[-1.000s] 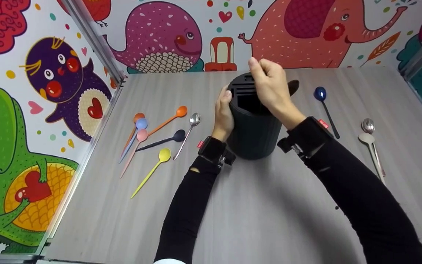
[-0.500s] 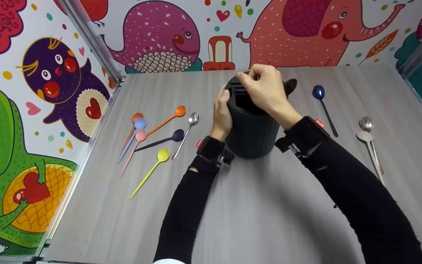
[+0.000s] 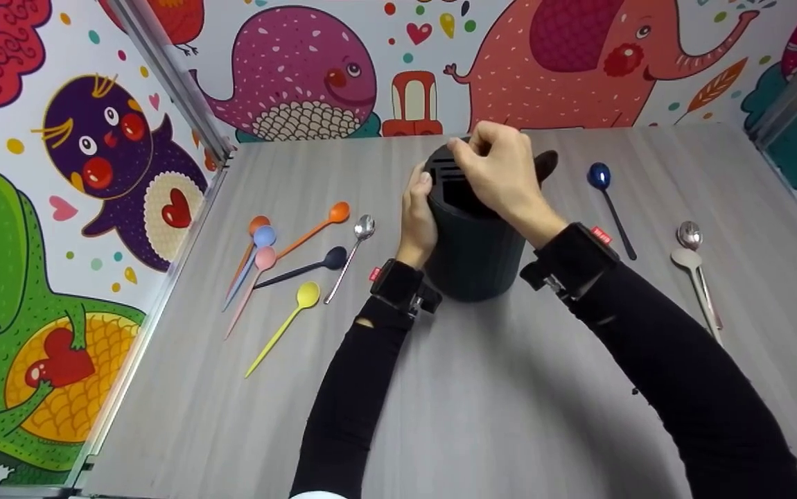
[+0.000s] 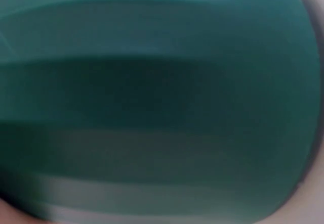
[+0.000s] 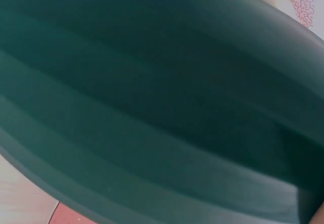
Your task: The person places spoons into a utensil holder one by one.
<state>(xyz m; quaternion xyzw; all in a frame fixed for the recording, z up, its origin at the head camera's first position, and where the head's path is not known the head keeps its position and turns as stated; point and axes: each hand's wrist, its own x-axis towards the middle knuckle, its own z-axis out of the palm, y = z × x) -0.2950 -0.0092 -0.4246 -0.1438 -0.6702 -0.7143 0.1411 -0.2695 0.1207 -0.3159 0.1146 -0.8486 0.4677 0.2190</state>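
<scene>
In the head view a dark green utensil holder (image 3: 475,256) stands upright on the table, with slots and a larger opening in its top. My left hand (image 3: 418,218) grips its left side. My right hand (image 3: 502,166) is over the back right of its rim, fingers curled and thumb toward the index finger; whatever may lie between them is hidden. Behind that hand a dark brown spoon's bowl (image 3: 546,165) sticks out to the right, its handle out of sight. Both wrist views are filled by the holder's ribbed green wall (image 4: 152,92), blurred and close.
Several spoons lie at the left, among them a yellow spoon (image 3: 308,294), a pink spoon (image 3: 265,258) and a silver spoon (image 3: 364,227). On the right are a blue spoon (image 3: 599,175), a white spoon (image 3: 687,260) and another silver spoon (image 3: 689,234). Printed walls border the table.
My right hand has turned and dropped a little, its thumb shifting left and down over the holder's top. My left hand keeps its grip on the holder. The brown bowl has shifted slightly left.
</scene>
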